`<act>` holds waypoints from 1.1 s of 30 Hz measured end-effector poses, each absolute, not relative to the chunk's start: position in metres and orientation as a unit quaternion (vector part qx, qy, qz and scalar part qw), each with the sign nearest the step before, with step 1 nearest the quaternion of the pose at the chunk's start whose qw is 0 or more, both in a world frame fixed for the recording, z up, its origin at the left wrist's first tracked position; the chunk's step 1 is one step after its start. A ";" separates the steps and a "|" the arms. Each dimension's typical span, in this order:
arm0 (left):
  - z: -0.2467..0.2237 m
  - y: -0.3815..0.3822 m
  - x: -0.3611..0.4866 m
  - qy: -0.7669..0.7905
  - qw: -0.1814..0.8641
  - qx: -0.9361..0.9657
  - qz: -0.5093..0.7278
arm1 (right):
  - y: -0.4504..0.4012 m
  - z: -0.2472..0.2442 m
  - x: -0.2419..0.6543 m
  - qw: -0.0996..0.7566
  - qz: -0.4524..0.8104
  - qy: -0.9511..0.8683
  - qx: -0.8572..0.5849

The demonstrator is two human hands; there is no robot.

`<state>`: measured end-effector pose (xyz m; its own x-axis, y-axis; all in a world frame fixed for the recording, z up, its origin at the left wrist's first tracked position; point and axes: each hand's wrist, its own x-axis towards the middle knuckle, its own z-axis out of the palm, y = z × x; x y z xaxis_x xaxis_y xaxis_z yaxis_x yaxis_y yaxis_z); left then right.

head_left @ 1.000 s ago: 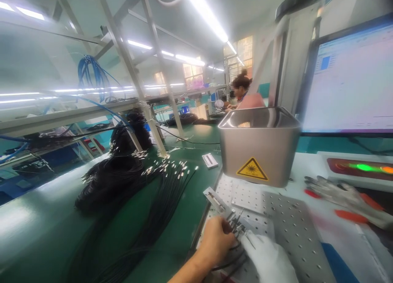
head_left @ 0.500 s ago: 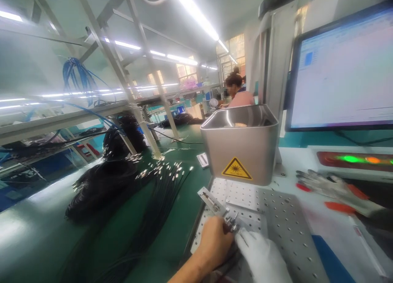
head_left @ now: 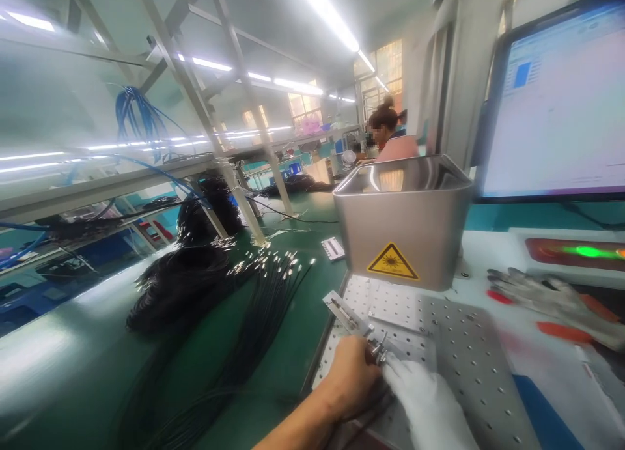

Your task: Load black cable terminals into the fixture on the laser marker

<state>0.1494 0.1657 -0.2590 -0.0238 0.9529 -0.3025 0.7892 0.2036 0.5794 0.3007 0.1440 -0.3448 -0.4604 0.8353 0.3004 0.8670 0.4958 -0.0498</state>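
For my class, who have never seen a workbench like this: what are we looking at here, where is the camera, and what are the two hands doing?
The camera sits on a worker's head, looking down at their own hands. The bare left hand and the white-gloved right hand meet over small metal cable ends on a perforated metal plate. Behind it stands a grey metal housing with a yellow laser warning sticker. Bundles of black cables lie on the green bench. A computer screen and spare gloves are on the right. Another person works further back.
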 end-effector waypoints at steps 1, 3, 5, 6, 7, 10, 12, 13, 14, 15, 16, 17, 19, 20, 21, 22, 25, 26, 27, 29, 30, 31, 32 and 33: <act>-0.260 0.167 0.147 0.704 0.330 0.617 0.125 | 0.145 -0.341 0.301 0.141 -0.056 -0.852 -0.501; -0.262 0.169 0.141 0.693 0.344 0.621 0.130 | 0.146 -0.332 0.300 0.122 -0.050 -0.850 -0.510; -0.262 0.171 0.136 0.673 0.370 0.626 0.132 | 0.147 -0.323 0.299 0.095 -0.040 -0.847 -0.521; -0.261 0.171 0.134 0.663 0.384 0.629 0.131 | 0.147 -0.320 0.298 0.082 -0.036 -0.846 -0.525; -0.261 0.171 0.134 0.656 0.393 0.632 0.129 | 0.148 -0.317 0.297 0.070 -0.033 -0.846 -0.528; -0.259 0.168 0.138 0.664 0.351 0.652 0.103 | 0.149 -0.313 0.295 0.046 -0.031 -0.845 -0.531; -0.260 0.166 0.143 0.683 0.288 0.665 0.086 | 0.150 -0.313 0.294 0.034 -0.035 -0.850 -0.525; -0.260 0.165 0.145 0.688 0.272 0.668 0.081 | 0.150 -0.313 0.294 0.030 -0.039 -0.853 -0.519; -0.261 0.165 0.145 0.690 0.270 0.666 0.083 | 0.150 -0.314 0.294 0.026 -0.044 -0.855 -0.516; -0.262 0.164 0.144 0.689 0.279 0.662 0.096 | 0.150 -0.314 0.294 0.023 -0.050 -0.856 -0.514; -0.263 0.163 0.141 0.686 0.295 0.655 0.119 | 0.149 -0.315 0.294 0.021 -0.055 -0.856 -0.514; -0.263 0.163 0.138 0.682 0.316 0.642 0.148 | 0.150 -0.316 0.294 0.019 -0.057 -0.856 -0.514; -0.262 0.160 0.131 0.678 0.365 0.600 0.216 | 0.151 -0.319 0.294 0.012 -0.053 -0.856 -0.514; -0.261 0.158 0.128 0.677 0.383 0.580 0.241 | 0.152 -0.321 0.293 0.005 -0.046 -0.856 -0.514; -0.260 0.156 0.125 0.679 0.390 0.568 0.255 | 0.153 -0.323 0.292 -0.004 -0.039 -0.856 -0.516; -0.258 0.153 0.124 0.684 0.382 0.566 0.257 | 0.153 -0.325 0.291 -0.015 -0.032 -0.854 -0.519; -0.253 0.143 0.124 0.705 0.291 0.609 0.217 | 0.155 -0.330 0.289 -0.030 -0.027 -0.851 -0.524; -0.253 0.140 0.125 0.710 0.260 0.625 0.195 | 0.156 -0.332 0.289 -0.028 -0.030 -0.852 -0.521; -0.253 0.138 0.127 0.714 0.234 0.637 0.172 | 0.156 -0.333 0.289 -0.023 -0.034 -0.854 -0.519; -0.257 0.134 0.129 0.713 0.177 0.667 0.126 | 0.156 -0.336 0.290 -0.013 -0.044 -0.856 -0.515; -0.261 0.133 0.129 0.704 0.145 0.687 0.104 | 0.156 -0.336 0.290 -0.009 -0.049 -0.856 -0.515; -0.265 0.132 0.130 0.692 0.113 0.708 0.084 | 0.156 -0.337 0.290 -0.006 -0.054 -0.856 -0.514; -0.269 0.132 0.130 0.677 0.081 0.729 0.066 | 0.156 -0.338 0.290 -0.002 -0.059 -0.857 -0.512; -0.274 0.131 0.130 0.659 0.050 0.749 0.053 | 0.157 -0.339 0.290 0.008 -0.063 -0.857 -0.511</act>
<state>0.1301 0.1315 -0.2742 0.1261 0.9919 0.0135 0.9812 -0.1267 0.1456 0.2901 0.1566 -0.3393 -0.4769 0.8755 0.0783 0.8775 0.4690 0.1006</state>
